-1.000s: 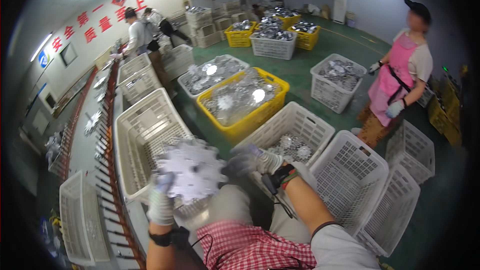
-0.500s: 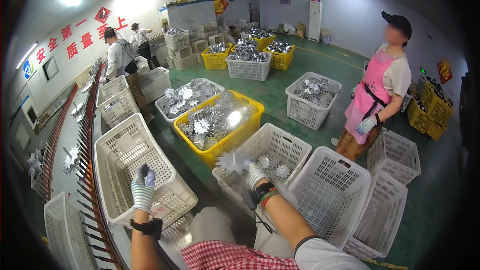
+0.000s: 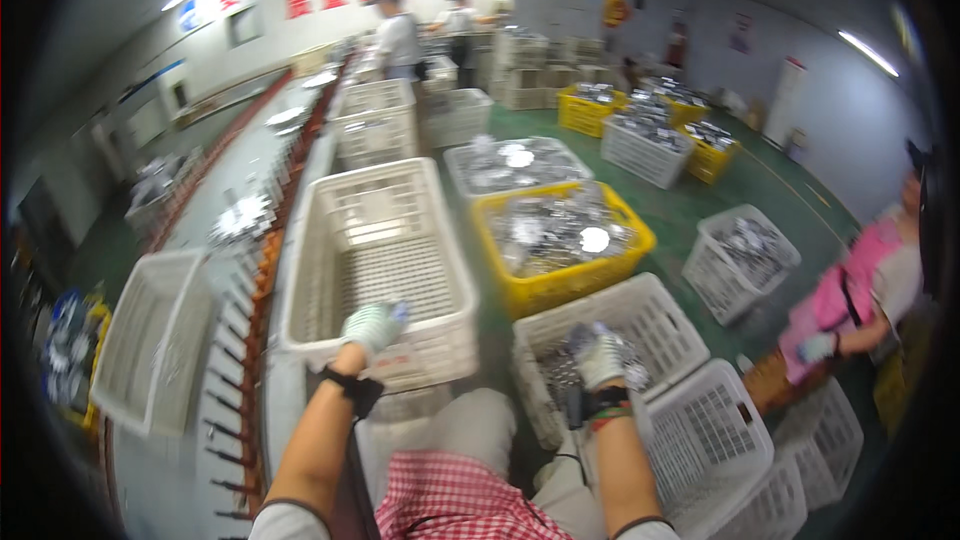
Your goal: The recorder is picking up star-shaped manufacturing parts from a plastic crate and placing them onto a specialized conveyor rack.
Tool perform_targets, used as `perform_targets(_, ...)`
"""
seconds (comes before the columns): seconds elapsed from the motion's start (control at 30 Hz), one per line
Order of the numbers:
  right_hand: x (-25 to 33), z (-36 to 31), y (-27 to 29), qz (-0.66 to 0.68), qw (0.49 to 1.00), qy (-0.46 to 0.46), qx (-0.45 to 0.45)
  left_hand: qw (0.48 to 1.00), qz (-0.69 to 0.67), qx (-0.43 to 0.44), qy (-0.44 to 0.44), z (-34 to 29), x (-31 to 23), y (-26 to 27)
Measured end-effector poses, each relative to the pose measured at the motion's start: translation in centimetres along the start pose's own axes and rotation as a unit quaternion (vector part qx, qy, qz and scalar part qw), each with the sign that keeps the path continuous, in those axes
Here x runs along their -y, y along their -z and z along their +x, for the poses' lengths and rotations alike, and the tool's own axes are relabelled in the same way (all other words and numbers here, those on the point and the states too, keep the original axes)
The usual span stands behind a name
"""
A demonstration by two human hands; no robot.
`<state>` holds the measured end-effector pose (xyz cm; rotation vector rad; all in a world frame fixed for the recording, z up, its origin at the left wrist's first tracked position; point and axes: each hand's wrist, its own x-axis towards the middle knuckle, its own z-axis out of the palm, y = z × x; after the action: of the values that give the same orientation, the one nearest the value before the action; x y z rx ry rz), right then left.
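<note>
A long grey bench (image 3: 215,240) runs up the left of a green-floored workshop, carrying perforated white plastic crates in a row so that they sit within arm's reach of whoever stands at it. The largest, an empty white crate (image 3: 375,260), lies straight ahead on the bench edge with its open top up. The person's gloved left hand (image 3: 372,325) rests on that crate's near rim, fingers curled together over the edge, seemingly to steady or shift it; it carries nothing that can be made out. A second empty crate (image 3: 150,340) stands tilted at the near left.

On the floor to the right, a yellow crate (image 3: 560,240) is heaped with shiny metal parts, placed just beside the bench for easy picking. In front of it sits a lower white crate (image 3: 610,340) with more metal parts in its bottom. The gloved right hand (image 3: 600,355) reaches down into this crate, fingers bent toward the parts (image 3: 555,365); whether they are clamped on one cannot be told through the blur. More empty white crates (image 3: 715,440) are stacked at an angle beside the right forearm.

Further crates of metal parts, white and yellow, dot the floor behind. A co-worker in a pink apron (image 3: 850,290) bends at the right edge, and two others stand at the far end of the bench.
</note>
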<state>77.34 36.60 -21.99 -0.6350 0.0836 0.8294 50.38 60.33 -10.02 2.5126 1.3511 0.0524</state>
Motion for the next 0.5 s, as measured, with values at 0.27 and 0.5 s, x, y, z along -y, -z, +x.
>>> perform_targets(0.27, 1.9, 1.0, 2.6, -0.014, 0.999, -0.006, -0.04, 0.997, -0.042, 0.059, -0.041, -0.9, -2.4, 1.2)
perform_targets(0.5, 2.5, -0.6, 0.8, -0.067, 0.997, -0.029, -0.029, 0.94, -0.258, -0.209, -0.075, 0.3, 0.1, -2.1)
